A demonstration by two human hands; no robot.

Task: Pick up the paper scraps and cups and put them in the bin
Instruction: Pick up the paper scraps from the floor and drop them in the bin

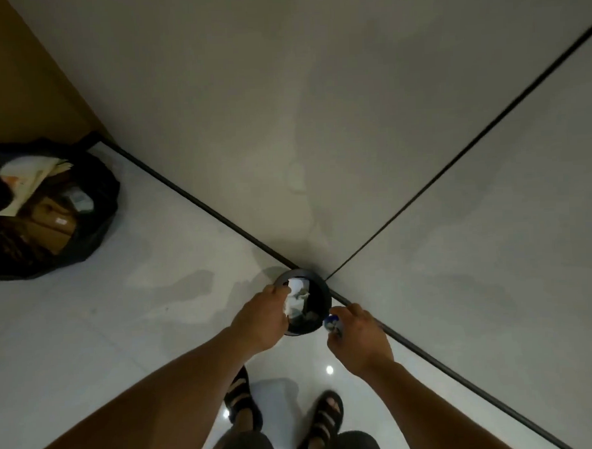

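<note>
A small round black bin [320, 292] stands on the floor in the corner where two grey walls meet. My left hand [262, 321] is over its left rim and holds white paper scraps [297, 296] above the opening. Just right of the bin, my right hand [359, 336] grips a small blue and white cup [332, 323] at the rim's edge. What lies deeper inside the bin is dark and hard to make out.
A large black rubbish bag [96, 211] full of cardboard and paper sits on the white tiled floor at the left, by a brown wall. My sandalled feet [284, 413] stand just behind the bin. Black skirting [200, 200] runs along both walls.
</note>
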